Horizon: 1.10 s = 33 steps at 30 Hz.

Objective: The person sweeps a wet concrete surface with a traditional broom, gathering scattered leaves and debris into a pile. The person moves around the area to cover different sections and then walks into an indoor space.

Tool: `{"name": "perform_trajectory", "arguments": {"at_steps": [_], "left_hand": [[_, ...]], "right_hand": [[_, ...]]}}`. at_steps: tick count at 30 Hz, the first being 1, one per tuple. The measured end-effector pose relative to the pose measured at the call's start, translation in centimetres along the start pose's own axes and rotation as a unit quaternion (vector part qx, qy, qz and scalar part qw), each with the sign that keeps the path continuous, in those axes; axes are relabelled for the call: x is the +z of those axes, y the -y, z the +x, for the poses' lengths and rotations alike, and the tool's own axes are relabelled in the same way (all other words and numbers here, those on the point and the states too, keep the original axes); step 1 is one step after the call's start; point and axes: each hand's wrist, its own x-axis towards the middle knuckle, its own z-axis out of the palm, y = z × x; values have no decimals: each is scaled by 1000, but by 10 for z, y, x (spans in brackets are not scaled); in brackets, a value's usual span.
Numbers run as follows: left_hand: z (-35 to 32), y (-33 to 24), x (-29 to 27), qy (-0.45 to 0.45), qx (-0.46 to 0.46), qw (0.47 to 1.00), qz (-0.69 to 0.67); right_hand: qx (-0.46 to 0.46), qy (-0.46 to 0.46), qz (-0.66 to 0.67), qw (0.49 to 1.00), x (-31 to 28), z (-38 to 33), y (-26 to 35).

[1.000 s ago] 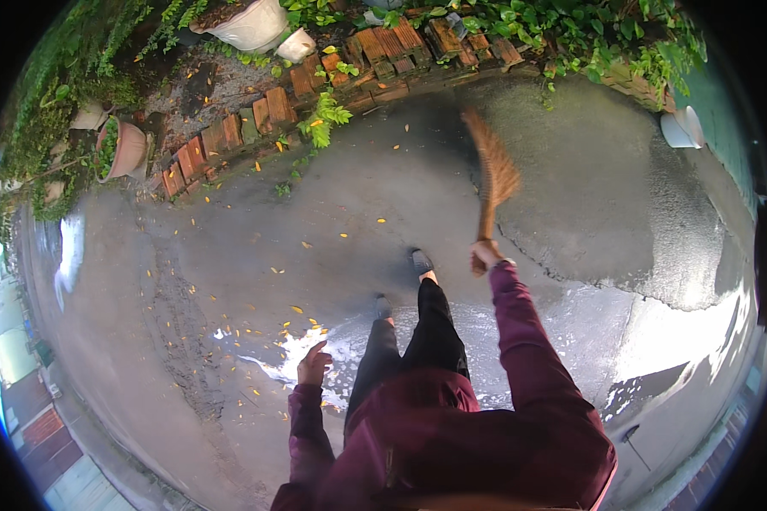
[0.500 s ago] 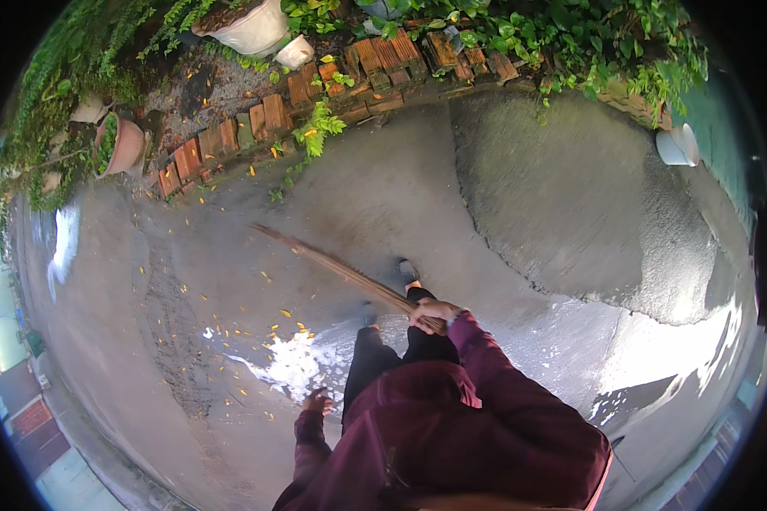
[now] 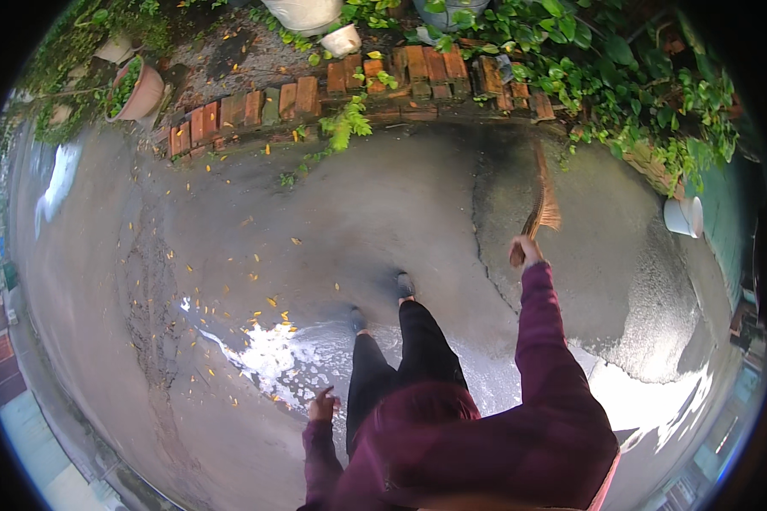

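Observation:
My right hand (image 3: 527, 250) is closed round the bound end of a brown stick broom (image 3: 547, 204). That arm is stretched out ahead and to the right. From the fist the broom's thin bristles fan out over the concrete, pointing away toward the brick edging. Whether their tips touch the ground I cannot tell. My left hand (image 3: 323, 405) hangs low by my left leg, fingers loosely bent and apart, with nothing visible in it.
Yellow leaves (image 3: 272, 301) lie scattered on the wet concrete (image 3: 315, 221) to the left. A brick edging (image 3: 268, 106) borders plants ahead. A pink pot (image 3: 140, 92) stands far left, a white bucket (image 3: 683, 216) far right. A crack (image 3: 479, 230) crosses the ground.
My right hand has swung the broom from the front left across to the front right, and the arm is now extended. The left hand stays low by the leg.

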Motion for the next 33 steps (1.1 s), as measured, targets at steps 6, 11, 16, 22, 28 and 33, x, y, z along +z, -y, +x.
{"name": "perform_trajectory", "arguments": {"at_steps": [6, 11, 16, 22, 28, 33], "left_hand": [[-60, 97, -6, 2, -223, 968, -114], [-66, 88, -2, 2, -209, 970, -123], [-36, 18, -11, -24, -8, 999, -24], [-15, -11, -39, -56, 69, 992, -86], [23, 71, -52, 4, -73, 985, -158], [45, 131, -56, 28, -200, 917, -344]], "right_hand": [[-14, -13, -290, 957, 128, 65, -62], [60, 24, -370, 927, 238, 1, -170], [96, 335, -425, 835, 280, -32, -172], [182, 419, -214, 863, 254, -104, -104], [64, 225, -225, 946, 151, -197, -87], [90, 51, -173, 979, 126, -168, -80]]}}
